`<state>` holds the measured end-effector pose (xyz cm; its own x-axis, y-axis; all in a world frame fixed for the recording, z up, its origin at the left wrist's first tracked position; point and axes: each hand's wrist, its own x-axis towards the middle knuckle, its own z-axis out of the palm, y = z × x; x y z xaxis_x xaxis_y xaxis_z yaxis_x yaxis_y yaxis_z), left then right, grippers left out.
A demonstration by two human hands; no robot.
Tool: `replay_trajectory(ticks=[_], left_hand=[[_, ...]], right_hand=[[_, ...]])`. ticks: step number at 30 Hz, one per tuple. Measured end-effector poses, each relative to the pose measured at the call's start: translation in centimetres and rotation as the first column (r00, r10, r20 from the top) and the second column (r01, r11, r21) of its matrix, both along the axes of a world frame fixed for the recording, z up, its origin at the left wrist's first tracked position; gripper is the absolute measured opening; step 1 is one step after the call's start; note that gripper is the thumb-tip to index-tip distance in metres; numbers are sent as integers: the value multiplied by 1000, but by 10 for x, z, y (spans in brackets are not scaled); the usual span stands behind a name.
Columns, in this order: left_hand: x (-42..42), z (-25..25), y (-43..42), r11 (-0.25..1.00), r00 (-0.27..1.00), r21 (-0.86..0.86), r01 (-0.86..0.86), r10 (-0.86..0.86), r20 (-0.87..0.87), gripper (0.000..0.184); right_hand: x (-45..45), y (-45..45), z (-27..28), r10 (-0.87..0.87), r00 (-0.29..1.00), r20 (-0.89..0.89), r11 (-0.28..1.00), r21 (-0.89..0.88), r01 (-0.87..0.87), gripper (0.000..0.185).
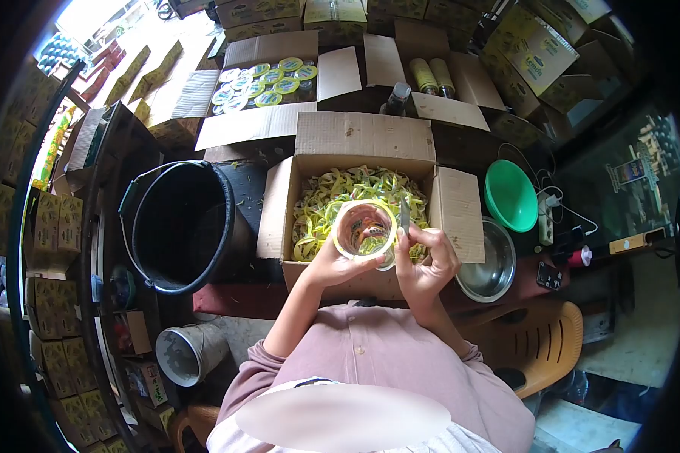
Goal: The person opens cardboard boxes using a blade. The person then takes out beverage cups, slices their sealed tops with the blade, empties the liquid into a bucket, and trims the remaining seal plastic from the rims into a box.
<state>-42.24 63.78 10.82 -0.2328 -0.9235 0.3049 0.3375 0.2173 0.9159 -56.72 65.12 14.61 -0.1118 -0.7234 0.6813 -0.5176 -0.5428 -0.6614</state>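
My left hand (331,263) is wrapped round a clear plastic cup (353,226) with a yellow-green rim, tilted so that its open mouth faces me. Close to the cup's right side, my right hand (431,266) pinches a small blade (405,214) that points upward. Whether the blade touches the rim I cannot tell. Both hands are over the near side of an open cardboard box (364,136), which is filled with curled yellow-green strips (317,200). The cup and hands hide part of the strips.
A black bucket (223,219) stands left of the box. To the right are a green bowl (511,195) and a metal bowl (499,264). Behind sit a carton (253,121) of lidded cups, a bottle (397,98) and another carton (461,112). A brown chair (536,340) is at right.
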Motion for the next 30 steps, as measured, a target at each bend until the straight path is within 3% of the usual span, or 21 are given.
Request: replay_trajectory(ticks=[9,24,25,28,30], left_hand=[[3,-6,-5,999,998,-10,-40,40,-55,70],[8,-8,-4,988,986,-7,-157,157,-51,65],[7,-7,-4,985,985,-22,-169,168,-35,65],[3,-1,-2,982,983,-59,-181,181,1,65],[2,0,-1,981,983,-69,-184,185,14,66]], right_hand=[[-7,1,-4,-18,1000,6,999,32,17,16],[-4,4,-6,16,997,73,989,-147,-5,18],[1,5,-7,0,989,149,998,-67,10,17],[7,1,-6,26,1000,3,997,-74,-26,17],[12,0,-6,30,999,22,997,-74,-28,17]])
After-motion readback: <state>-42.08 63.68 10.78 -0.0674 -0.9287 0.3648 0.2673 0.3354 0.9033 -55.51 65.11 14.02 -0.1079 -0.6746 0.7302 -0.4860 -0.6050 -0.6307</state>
